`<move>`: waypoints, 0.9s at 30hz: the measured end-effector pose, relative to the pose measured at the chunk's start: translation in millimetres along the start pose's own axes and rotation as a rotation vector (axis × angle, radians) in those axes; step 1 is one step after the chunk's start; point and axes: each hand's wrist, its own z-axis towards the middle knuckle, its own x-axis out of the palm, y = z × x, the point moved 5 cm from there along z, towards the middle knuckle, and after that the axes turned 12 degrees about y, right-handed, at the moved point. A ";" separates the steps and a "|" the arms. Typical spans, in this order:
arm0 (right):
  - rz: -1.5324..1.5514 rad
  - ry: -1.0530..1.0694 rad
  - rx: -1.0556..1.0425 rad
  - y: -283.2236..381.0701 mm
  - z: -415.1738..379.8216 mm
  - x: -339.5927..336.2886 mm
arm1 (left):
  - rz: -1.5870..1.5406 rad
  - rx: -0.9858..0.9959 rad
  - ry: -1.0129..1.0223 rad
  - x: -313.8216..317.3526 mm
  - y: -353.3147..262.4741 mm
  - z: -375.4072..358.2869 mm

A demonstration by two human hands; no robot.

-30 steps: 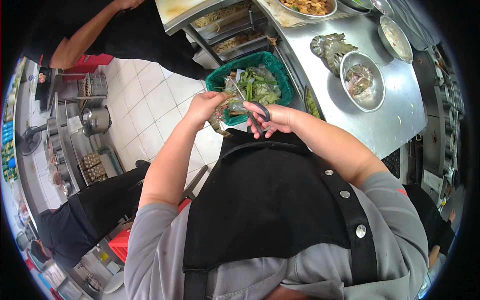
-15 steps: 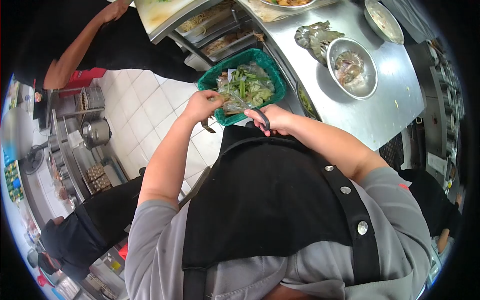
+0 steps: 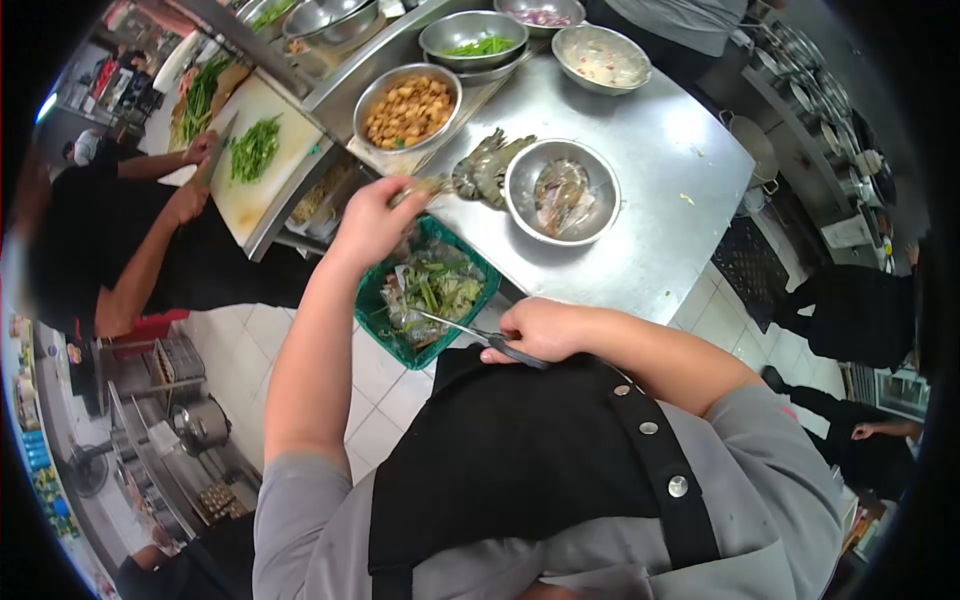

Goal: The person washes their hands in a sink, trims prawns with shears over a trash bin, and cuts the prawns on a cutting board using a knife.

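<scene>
My left hand (image 3: pixel 378 222) is closed on a prawn (image 3: pixel 430 187), slightly blurred, held out over the near edge of the steel table (image 3: pixel 650 200). Just beyond it lies a pile of whole grey-green prawns (image 3: pixel 484 172) on the table. To their right stands a steel bowl (image 3: pixel 607 196) with trimmed prawns (image 3: pixel 562 198) inside. Close to my apron, my right hand (image 3: pixel 545 330) grips scissors (image 3: pixel 515 350) with black handles, and their blades point left over the bin. Below my left hand is the green-lined bin (image 3: pixel 366 300), holding vegetable scraps and plastic.
Bowls of browned cubes (image 3: pixel 408 110), chopped greens (image 3: pixel 480 46) and a pale mixture (image 3: pixel 600 65) line the table's far side. At left, a co-worker's hands (image 3: pixel 190 200) hold a knife at a cutting board (image 3: pixel 285 195). Other people stand at right.
My left hand has moved from above the bin up toward the prawn pile, carrying the prawn. The scissors have drawn away from it. My view has tilted up, showing more of the table.
</scene>
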 end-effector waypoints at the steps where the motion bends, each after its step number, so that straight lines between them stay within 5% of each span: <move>1: -0.002 -0.010 0.001 -0.5 -12.0 -0.8 | 0.057 -0.020 0.032 6.5 -21.2 18.1; 6: 0.037 -0.100 0.064 -17.9 -57.3 4.2 | 0.404 0.189 -0.017 37.9 -70.4 112.4; 8: 0.039 -0.137 0.105 -23.3 -76.2 3.3 | 0.473 0.126 0.034 49.4 -73.2 135.3; 13: -0.021 -0.156 0.178 -36.2 -118.4 -0.3 | 0.652 0.196 -0.095 68.3 -123.5 118.3; 17: -0.029 -0.176 0.182 -42.2 -128.1 -2.3 | 0.883 -0.038 0.176 127.0 -149.3 103.6; 27: -0.047 -0.213 0.136 -47.4 -130.5 -0.5 | 0.936 -0.079 0.195 167.1 -151.1 125.3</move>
